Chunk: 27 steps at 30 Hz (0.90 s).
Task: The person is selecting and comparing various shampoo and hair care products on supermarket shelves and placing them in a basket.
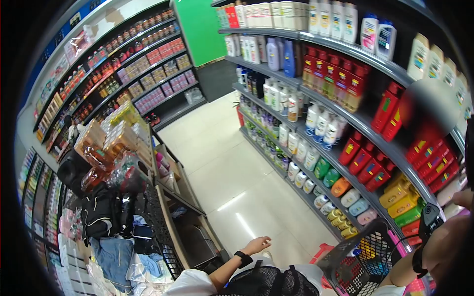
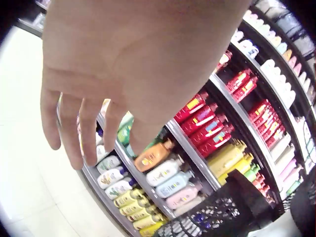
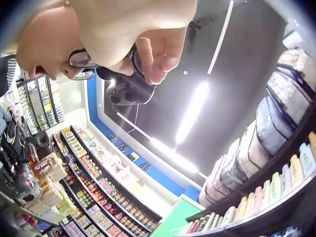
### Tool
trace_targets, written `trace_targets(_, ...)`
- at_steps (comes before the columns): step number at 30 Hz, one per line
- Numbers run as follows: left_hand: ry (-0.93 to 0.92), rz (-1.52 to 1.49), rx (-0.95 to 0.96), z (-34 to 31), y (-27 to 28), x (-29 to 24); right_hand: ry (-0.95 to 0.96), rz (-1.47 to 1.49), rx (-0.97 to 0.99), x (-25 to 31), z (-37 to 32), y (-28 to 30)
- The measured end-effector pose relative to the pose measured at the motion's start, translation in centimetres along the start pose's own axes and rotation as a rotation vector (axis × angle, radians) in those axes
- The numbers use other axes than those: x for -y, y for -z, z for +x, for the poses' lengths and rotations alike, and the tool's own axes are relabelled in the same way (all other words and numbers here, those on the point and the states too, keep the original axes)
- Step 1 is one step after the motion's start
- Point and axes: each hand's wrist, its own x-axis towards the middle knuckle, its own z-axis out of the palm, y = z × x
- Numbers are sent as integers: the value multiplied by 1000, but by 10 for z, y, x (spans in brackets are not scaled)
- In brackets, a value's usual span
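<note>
My left hand (image 1: 257,245) hangs over the floor with relaxed fingers, holding nothing. In the left wrist view this hand (image 2: 123,69) has its fingers loosely extended before the bottle shelves. My right hand (image 1: 444,237) is raised at the right edge of the head view. The right wrist view shows the right hand (image 3: 163,49) beside the face, its bent fingers around the edge of a black head-worn device (image 3: 131,91); the contact is partly hidden. A black and pink basket (image 1: 340,269) with items inside is by the right forearm.
Shelves of bottles (image 1: 323,126) curve along the right. A display stand (image 1: 168,217) with clothes (image 1: 112,256), bags and a phone (image 1: 142,231) stands at the left. Pale tiled floor (image 1: 217,148) runs between them. A black mesh bag (image 1: 266,281) is at the body's front.
</note>
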Motion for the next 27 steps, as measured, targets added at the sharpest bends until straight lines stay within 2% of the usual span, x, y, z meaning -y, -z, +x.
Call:
trace_targets(3,131,-14,-165,-28,19,67,61,24,-19,12,23,-34)
trace_targets(5,217,-47,-235,-49,26,102,7,-8,-556,2,9,-111)
trace_targets(6,244,-75,-279,-56,25,116,-16,-10,-827,-2,14,-132)
trace_targets(8,317,-88,-330,-65,15,139,761,17,-720,-8,65,-135)
trace_targets(9,355,-138,-326,-68,12,150,739,-204,-831,9,85,-147)
trace_targets(10,379,-160,-314,-69,7,151,620,-263,-885,34,96,-157)
trace_targets(12,382,-216,-268,-64,-3,157,419,-84,-1027,19,79,-189)
trace_targets(13,387,-218,-281,-60,-5,160,423,-74,-1037,7,73,-199)
trace_targets(15,286,-260,-86,-50,2,163,470,-43,-1031,-7,78,-217)
trace_targets(18,274,-262,-47,-24,31,176,398,-70,-1025,-9,105,-250)
trace_targets(20,319,-245,-91,-7,61,183,356,-85,-1019,-11,143,-265)
trace_targets(22,390,-205,-166,12,94,191,974,-32,-881,-22,206,-273)
trace_targets(27,407,-203,-151,63,176,215,770,67,-860,-43,272,-354)
